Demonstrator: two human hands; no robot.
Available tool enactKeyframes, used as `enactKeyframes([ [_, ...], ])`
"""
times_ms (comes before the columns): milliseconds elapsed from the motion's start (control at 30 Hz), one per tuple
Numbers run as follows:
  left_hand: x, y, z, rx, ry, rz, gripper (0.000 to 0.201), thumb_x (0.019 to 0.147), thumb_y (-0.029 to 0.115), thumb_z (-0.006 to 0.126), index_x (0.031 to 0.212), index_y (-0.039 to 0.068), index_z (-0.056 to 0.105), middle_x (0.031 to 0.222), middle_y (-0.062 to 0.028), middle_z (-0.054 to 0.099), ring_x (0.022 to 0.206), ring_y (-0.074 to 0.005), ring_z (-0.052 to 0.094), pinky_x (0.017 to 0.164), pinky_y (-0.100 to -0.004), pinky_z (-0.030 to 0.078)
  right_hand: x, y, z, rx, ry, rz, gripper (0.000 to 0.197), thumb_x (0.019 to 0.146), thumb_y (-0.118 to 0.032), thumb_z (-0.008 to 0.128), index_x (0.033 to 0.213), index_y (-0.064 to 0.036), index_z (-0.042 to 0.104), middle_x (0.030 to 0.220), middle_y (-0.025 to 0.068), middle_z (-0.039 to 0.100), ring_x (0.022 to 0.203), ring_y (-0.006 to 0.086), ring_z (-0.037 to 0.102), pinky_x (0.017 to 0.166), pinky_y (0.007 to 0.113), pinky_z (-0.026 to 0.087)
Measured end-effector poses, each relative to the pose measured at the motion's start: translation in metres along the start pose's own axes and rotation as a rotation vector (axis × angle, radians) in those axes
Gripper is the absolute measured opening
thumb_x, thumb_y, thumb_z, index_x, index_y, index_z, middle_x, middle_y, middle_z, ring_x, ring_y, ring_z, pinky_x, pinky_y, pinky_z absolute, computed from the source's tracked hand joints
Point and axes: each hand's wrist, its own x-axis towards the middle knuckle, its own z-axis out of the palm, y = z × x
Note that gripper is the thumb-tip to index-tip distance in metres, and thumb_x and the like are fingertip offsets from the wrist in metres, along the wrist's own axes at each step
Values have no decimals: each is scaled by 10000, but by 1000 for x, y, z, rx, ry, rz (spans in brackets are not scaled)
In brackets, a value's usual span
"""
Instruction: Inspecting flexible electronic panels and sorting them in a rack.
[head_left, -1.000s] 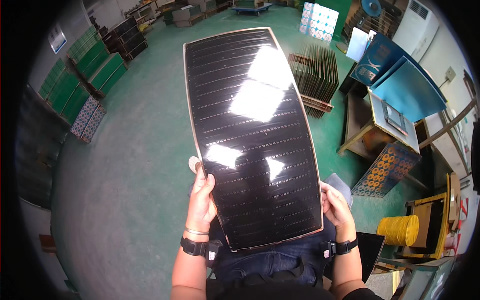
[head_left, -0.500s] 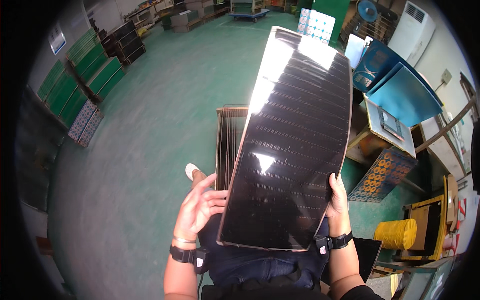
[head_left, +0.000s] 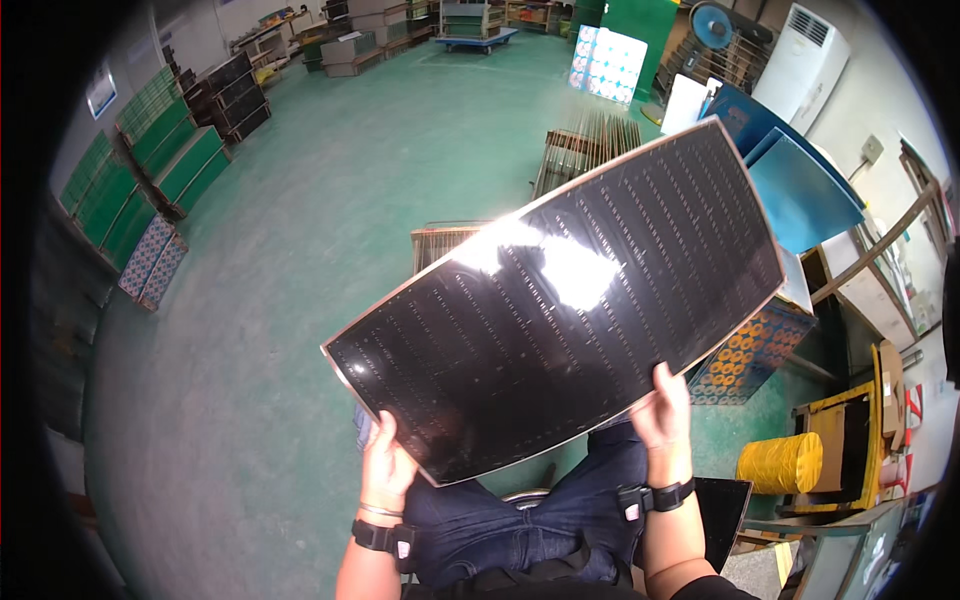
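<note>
A large glossy black sheet (head_left: 500,370), with rows of small pale dashes and a thin light border, is held up over my lap. It lies slantwise, its far end raised toward the right, and bright light reflects near its middle. My left hand (head_left: 387,462) grips the near left corner, thumb on the face and the other fingers underneath. My right hand (head_left: 662,408) grips the near long edge right of the middle, thumb on top. The fingers beneath the sheet are hidden. Behind the sheet, a wooden rack (head_left: 440,238) shows only its top part.
A second rack with thin upright rods (head_left: 590,145) stands beyond the sheet. To the right are blue panels (head_left: 805,190), an orange-patterned board (head_left: 750,355) and a yellow roll (head_left: 780,465). Green stacked crates (head_left: 195,160) line the left wall. Green floor (head_left: 260,330) stretches between.
The black sheet has turned clockwise from nearly upright to a slant, its far end swinging right. My left hand, open beside it before, now grips its corner. My right hand keeps hold.
</note>
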Motion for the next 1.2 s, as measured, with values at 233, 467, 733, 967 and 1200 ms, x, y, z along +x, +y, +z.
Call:
enactKeyframes([
  [233,-1,35,-32,211,84,73,431,937,163,497,1336,58,375,1280,-70,491,1160,-207,477,1003,-365,379,-12,-68,-48,111,126,-343,486,918,-72,470,1377,-167,342,1333,83,452,1208,252,457,1005,464,392],
  [467,-6,43,-59,314,125,49,444,927,223,528,1321,64,398,1271,-72,499,1153,-217,479,994,-394,383,-28,-70,-31,-79,184,-320,594,843,-18,554,1375,-93,300,1334,103,424,1207,263,444,1006,429,384],
  [733,-8,42,-68,268,184,19,394,919,241,541,1261,62,461,1219,-70,539,1106,-213,511,982,-377,392,-24,-66,-19,-114,188,-282,570,842,-33,578,1346,-9,314,1292,119,462,1182,230,473,999,385,387],
  [967,6,8,-55,107,124,-165,228,918,344,530,946,121,572,832,-15,620,788,-143,586,779,-341,486,-21,-15,5,-379,59,-90,405,870,-80,556,1249,-10,432,1176,97,542,1049,178,532,879,310,442],
  [1200,34,-88,4,-235,13,-563,303,938,417,455,960,136,565,884,-31,627,771,-141,612,716,-307,508,-32,84,60,-1024,54,-351,224,855,-43,560,1054,55,524,822,69,597,722,139,554,658,281,456],
])
